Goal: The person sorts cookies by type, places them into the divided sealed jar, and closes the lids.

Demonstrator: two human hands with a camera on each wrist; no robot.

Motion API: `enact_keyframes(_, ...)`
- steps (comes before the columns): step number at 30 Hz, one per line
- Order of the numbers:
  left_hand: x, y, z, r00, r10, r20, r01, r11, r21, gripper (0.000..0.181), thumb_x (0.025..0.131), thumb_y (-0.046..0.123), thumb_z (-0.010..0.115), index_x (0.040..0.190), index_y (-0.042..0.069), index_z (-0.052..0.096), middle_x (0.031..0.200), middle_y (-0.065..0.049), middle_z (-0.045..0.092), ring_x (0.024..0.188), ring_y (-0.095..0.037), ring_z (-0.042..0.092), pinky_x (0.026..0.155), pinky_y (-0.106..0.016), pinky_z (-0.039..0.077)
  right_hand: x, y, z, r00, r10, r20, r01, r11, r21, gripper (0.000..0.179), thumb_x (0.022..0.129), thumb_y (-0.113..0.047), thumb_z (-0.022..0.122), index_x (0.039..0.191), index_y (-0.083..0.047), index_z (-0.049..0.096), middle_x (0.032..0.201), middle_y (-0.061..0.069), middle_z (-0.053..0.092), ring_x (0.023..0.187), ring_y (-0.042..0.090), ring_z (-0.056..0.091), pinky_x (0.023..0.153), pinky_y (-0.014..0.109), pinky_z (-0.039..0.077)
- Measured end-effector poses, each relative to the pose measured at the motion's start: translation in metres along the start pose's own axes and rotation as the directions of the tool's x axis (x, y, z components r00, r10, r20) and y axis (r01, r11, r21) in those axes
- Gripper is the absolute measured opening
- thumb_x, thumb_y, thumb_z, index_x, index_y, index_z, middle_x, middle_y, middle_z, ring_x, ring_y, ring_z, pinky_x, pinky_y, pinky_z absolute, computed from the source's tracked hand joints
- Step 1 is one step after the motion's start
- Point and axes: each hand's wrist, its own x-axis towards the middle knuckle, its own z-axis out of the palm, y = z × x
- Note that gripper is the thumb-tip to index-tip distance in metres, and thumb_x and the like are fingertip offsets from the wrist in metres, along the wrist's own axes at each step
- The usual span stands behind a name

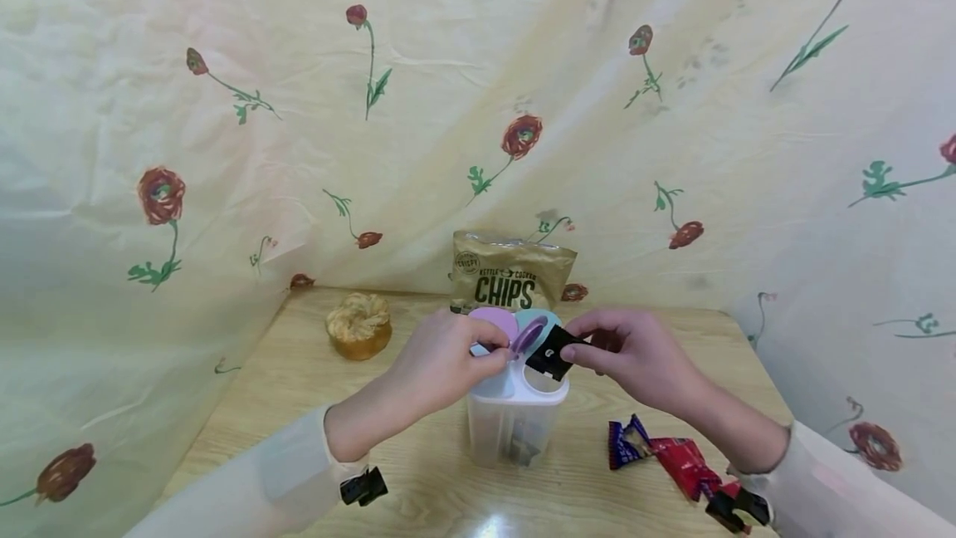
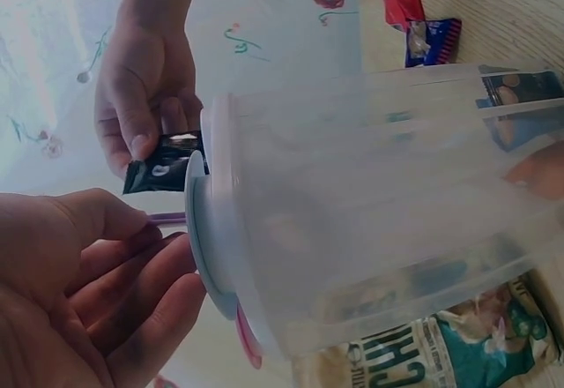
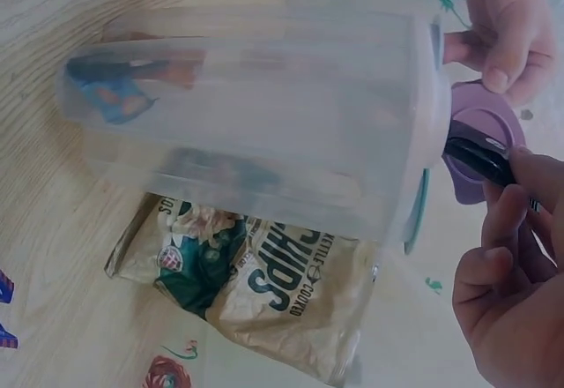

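Observation:
In the head view a clear plastic container [image 1: 485, 434] stands upright on the table, its white top [image 1: 523, 388] fitted with several coloured flip caps. My left hand [image 1: 441, 359] pinches the edge of a raised purple cap [image 1: 530, 337] between thumb and index finger. From the other side, my right hand [image 1: 646, 359] holds a small black packet [image 1: 551, 354] by its end, the far end right at the uncovered round opening. The right wrist view shows the packet [image 3: 480, 159] tilted into that opening. A dark and blue wrapped item [image 3: 123, 93] lies at the container's bottom.
A gold chips bag [image 1: 515, 272] stands behind the container, near the cloth backdrop. A round bread roll [image 1: 358, 326] sits at the back left. On the right, below my right forearm, lie a blue wrapped snack [image 1: 629, 442] and a red one [image 1: 681, 465].

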Motion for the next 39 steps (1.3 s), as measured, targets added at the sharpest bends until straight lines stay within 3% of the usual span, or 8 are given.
enact_keyframes(9, 0.002, 0.000, -0.001, 1.000, -0.018, 0.021, 0.018, 1.000, 0.007, 0.012, 0.092, 0.018, 0.072, 0.093, 0.022, 0.083, 0.090, 0.011, 0.078, 0.061, 0.001, 0.056, 0.053, -0.021, 0.040, 0.002, 0.003, 0.008, 0.998, -0.006, 0.055, 0.011, 0.995, -0.095, 0.013, 0.089, -0.019, 0.082, 0.095, -0.029, 0.079, 0.085, -0.016, 0.072, 0.066, 0.006, 0.061, 0.057, 0.027, 0.050)
enact_keyframes(14, 0.002, -0.001, -0.001, 1.000, -0.012, 0.012, 0.012, 1.000, 0.000, 0.011, 0.092, 0.019, 0.072, 0.093, 0.022, 0.082, 0.091, 0.010, 0.079, 0.062, 0.001, 0.056, 0.053, -0.021, 0.039, 0.005, 0.004, 0.012, 0.993, 0.001, 0.114, 0.011, 0.994, -0.109, 0.014, 0.087, -0.018, 0.082, 0.098, -0.027, 0.080, 0.089, -0.016, 0.074, 0.069, 0.005, 0.062, 0.060, 0.026, 0.051)
enact_keyframes(18, 0.002, -0.002, 0.000, 1.000, -0.008, 0.012, 0.008, 1.000, -0.003, 0.011, 0.093, 0.019, 0.071, 0.093, 0.022, 0.082, 0.090, 0.011, 0.078, 0.055, 0.002, 0.049, 0.050, -0.021, 0.035, 0.007, 0.004, 0.014, 0.989, 0.011, 0.147, 0.005, 0.994, -0.113, 0.015, 0.086, -0.016, 0.083, 0.097, -0.026, 0.080, 0.090, -0.016, 0.074, 0.071, 0.004, 0.062, 0.062, 0.026, 0.052)
enact_keyframes(23, 0.003, -0.002, 0.001, 1.000, 0.000, 0.009, 0.000, 1.000, 0.003, 0.011, 0.092, 0.019, 0.071, 0.092, 0.022, 0.082, 0.089, 0.011, 0.078, 0.049, 0.002, 0.040, 0.048, -0.020, 0.031, 0.010, 0.003, 0.019, 0.990, -0.041, 0.133, 0.061, 0.987, -0.147, 0.019, 0.083, -0.014, 0.086, 0.093, -0.026, 0.076, 0.085, -0.018, 0.069, 0.070, 0.003, 0.059, 0.062, 0.026, 0.051)
enact_keyframes(28, 0.002, -0.002, 0.001, 1.000, 0.006, 0.004, -0.006, 1.000, -0.001, 0.011, 0.092, 0.018, 0.071, 0.092, 0.021, 0.082, 0.089, 0.011, 0.078, 0.052, 0.002, 0.044, 0.049, -0.020, 0.033, 0.013, -0.001, 0.018, 0.987, -0.088, 0.137, 0.110, 0.980, -0.167, 0.018, 0.084, -0.010, 0.084, 0.093, -0.024, 0.077, 0.086, -0.018, 0.070, 0.069, 0.002, 0.058, 0.060, 0.024, 0.050)
enact_keyframes(39, 0.002, -0.003, 0.001, 1.000, -0.008, 0.009, 0.008, 1.000, 0.006, 0.012, 0.092, 0.020, 0.072, 0.095, 0.022, 0.083, 0.090, 0.011, 0.078, 0.057, 0.001, 0.052, 0.050, -0.021, 0.036, 0.011, -0.001, 0.008, 0.983, -0.064, 0.170, 0.096, 0.978, -0.184, 0.010, 0.090, -0.015, 0.080, 0.096, -0.023, 0.078, 0.091, -0.012, 0.074, 0.073, 0.002, 0.058, 0.063, 0.025, 0.051)
